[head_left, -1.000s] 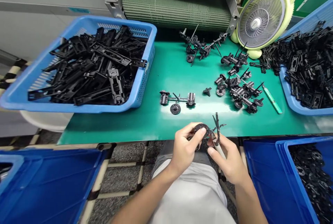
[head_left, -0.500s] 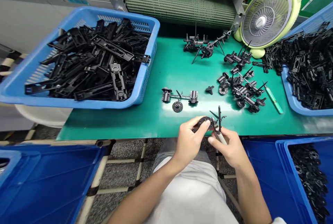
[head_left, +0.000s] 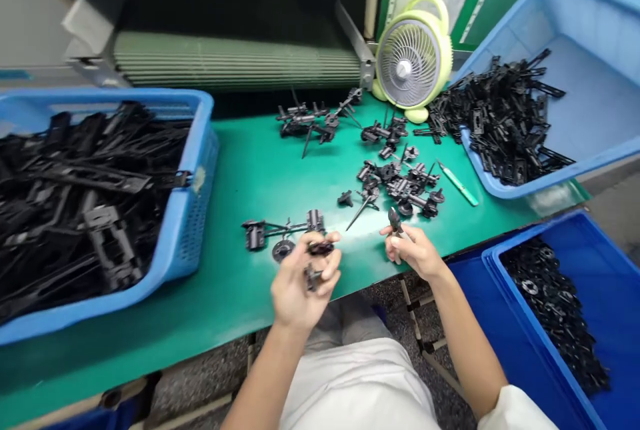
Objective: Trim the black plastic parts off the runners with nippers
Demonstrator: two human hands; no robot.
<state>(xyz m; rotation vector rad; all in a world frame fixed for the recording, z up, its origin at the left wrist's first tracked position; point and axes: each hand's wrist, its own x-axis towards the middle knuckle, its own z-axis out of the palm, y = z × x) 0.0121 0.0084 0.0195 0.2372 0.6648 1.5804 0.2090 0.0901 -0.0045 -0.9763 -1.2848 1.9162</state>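
My left hand is closed around small black plastic parts, palm partly up, above the green table's front edge. Fingers and blur hide much of their shape. In my right hand is a pair of pliers with a dark head and pale handles, its jaws pointing up and away from me. Just beyond the left hand lies a black moulded piece with two blocks on a thin bar, beside a round black disc. A spiky black piece rests between the pliers and a heap of black mouldings.
Blue baskets of black parts stand left and right. A yellow-green fan and conveyor are behind. A green pen-like tool lies right of the heap. Below right, a blue bin holds black discs.
The view has turned to the right. My hands, close together before with the pliers at the black part, are now apart. The spiky piece now lies by the heap.
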